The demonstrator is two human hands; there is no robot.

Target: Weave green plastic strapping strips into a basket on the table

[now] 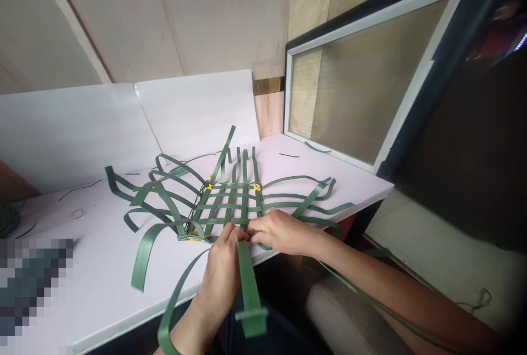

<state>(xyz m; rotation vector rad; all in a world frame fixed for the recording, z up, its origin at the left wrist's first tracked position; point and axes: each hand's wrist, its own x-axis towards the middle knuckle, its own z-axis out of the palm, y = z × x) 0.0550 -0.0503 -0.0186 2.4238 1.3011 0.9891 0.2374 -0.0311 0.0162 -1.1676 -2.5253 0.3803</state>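
Observation:
A flat open grid of woven green plastic straps [244,201] lies at the table's near edge, with long loose ends curling out on every side. Yellow ties [256,187] mark its far corners, and more yellow shows at the near left one. My left hand [222,264] is closed at the grid's near edge, thumb and fingers pinching a green strap. From there a wide strap end [250,283] hangs down towards me between my arms. My right hand [284,231] meets the left one, its fingers bent and pinched on the same edge; what lies exactly between its fingertips is hidden.
The white tabletop [102,267] carries thin scraps and a small ring [77,214]. White boards [197,119] lean along the back wall. A framed screen panel [349,86] stands at the right. Something blurred out [33,283] sits at the left front.

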